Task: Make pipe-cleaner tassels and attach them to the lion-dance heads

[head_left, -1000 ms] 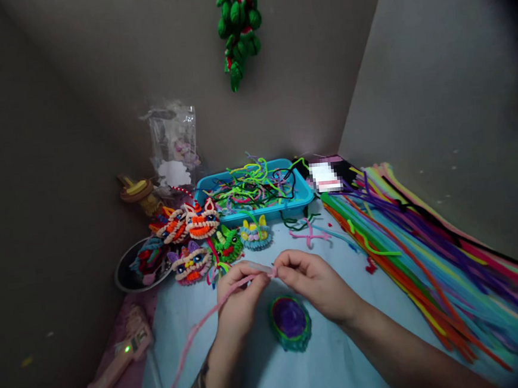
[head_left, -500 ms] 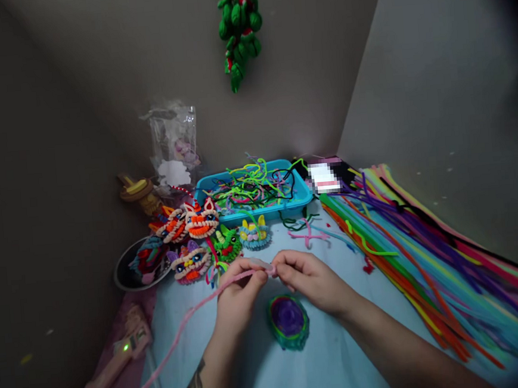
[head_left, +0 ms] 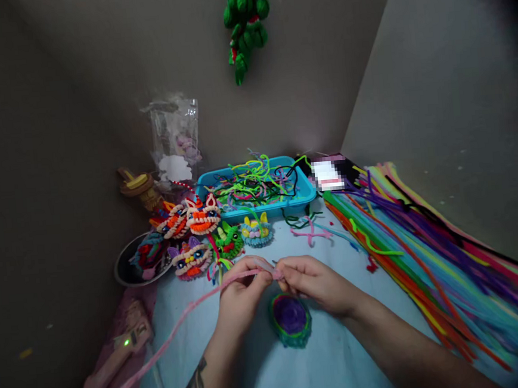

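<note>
Between my two hands is a pink pipe cleaner point(head_left: 188, 308), its long free tail trailing down to the lower left. My left hand point(head_left: 243, 288) is closed, thumb and fingers pinching it near its right end. A small bunched or coiled pink end shows at the fingertips, and there my right hand point(head_left: 313, 280) pinches it too. The two hands nearly touch. On the cloth just below them sits a round piece point(head_left: 291, 320) made of pipe cleaner, purple inside with a green and teal rim.
Behind my hands stands a blue tray point(head_left: 282, 206) of pipe cleaner scraps. Lion-head figures point(head_left: 192, 259) and a metal bowl point(head_left: 126, 276) are at left, with a pink glue gun point(head_left: 119, 351) in front. Long coloured pipe cleaners point(head_left: 425, 252) cover the right side.
Both hands still pinch the pink pipe cleaner, with the right fingers shifted slightly at its end. Its free tail reaches a little farther left. The whole view has shifted slightly.
</note>
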The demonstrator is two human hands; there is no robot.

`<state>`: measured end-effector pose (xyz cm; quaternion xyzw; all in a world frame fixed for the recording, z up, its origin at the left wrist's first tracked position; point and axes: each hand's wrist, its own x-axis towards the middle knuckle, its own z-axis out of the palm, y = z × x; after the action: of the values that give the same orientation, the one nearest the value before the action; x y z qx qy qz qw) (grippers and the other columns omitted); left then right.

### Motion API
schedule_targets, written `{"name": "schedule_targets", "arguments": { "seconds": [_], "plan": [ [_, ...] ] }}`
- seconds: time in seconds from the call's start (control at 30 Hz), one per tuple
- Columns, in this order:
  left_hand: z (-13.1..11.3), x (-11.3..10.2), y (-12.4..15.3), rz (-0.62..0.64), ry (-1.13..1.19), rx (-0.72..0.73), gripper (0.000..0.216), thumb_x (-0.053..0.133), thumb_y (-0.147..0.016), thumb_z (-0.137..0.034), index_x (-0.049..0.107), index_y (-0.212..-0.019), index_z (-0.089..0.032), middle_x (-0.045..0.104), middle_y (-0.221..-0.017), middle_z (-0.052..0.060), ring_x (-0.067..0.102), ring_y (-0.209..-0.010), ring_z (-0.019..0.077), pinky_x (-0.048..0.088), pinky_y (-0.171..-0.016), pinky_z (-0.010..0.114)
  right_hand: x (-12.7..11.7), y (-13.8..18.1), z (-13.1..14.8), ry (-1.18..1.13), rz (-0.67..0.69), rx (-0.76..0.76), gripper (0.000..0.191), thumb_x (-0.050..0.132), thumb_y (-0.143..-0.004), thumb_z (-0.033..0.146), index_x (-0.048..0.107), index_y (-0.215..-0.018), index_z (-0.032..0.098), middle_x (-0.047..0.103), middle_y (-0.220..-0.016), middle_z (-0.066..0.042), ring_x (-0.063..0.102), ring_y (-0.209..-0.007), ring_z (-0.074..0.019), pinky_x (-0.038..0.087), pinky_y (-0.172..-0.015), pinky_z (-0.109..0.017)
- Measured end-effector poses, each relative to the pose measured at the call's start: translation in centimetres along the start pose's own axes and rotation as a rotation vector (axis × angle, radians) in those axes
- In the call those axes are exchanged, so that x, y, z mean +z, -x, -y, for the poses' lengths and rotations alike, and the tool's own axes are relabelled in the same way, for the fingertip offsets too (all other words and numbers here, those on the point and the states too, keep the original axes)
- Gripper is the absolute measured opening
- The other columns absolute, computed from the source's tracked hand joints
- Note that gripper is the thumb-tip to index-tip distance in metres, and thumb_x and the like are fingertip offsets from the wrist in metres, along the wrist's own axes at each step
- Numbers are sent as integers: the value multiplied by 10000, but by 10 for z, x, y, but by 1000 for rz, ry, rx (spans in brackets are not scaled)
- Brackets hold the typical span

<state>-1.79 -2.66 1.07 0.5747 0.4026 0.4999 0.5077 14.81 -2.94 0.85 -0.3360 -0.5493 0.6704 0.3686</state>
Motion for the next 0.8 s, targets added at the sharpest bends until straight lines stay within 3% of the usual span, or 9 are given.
{"name": "schedule_targets", "arguments": {
  "seconds": [0.1,0.23,0.37,0.53,0.67,0.8],
  "plan": [
    [-2,1,2,-39,57,27,80,705,-757,-190,635,-721,-176,708,-867,28,643,-884,157,480,-812,267,-1,-2,-2,-44,-23,63,503,563,-785,646,570,-704,150,459,-568,39,340,-464,-61,230,-445,-199],
    [-1,5,5,-21,307,-23,259,735,-738,-184,511,-865,-212,727,-808,-2,673,-696,139,518,-669,269,-3,-2,-4,-47,-5,93,519,594,-757,653,593,-688,138,493,-576,27,371,-455,-52,257,-445,-188],
    [1,6,5,-30,362,-47,290,749,-729,-180,512,-894,-203,719,-758,-12,672,-653,125,530,-646,253,-4,-2,-2,20,-25,40,543,557,-779,669,629,-748,132,534,-604,10,447,-479,-67,326,-475,-196],
    [1,4,5,-227,295,-45,263,783,-694,-212,577,-854,-178,718,-759,-13,684,-713,108,534,-689,203,1,1,1,203,-152,-223,529,522,-817,651,648,-931,150,619,-747,-36,560,-620,-125,447,-571,-242],
    [5,3,6,-305,296,-72,284,802,-666,-220,602,-863,-178,731,-760,-9,701,-727,121,548,-712,210,9,4,-1,534,-417,-503,222,672,-814,371,614,-931,191,652,-816,-28,589,-690,-137,473,-639,-248],
    [9,5,7,-305,285,-80,277,799,-665,-217,618,-871,-174,740,-779,8,711,-741,144,561,-706,226,14,3,-6,765,-515,-716,89,614,-852,173,596,-930,213,668,-811,-20,621,-733,-147,480,-676,-261]
  ]
}}
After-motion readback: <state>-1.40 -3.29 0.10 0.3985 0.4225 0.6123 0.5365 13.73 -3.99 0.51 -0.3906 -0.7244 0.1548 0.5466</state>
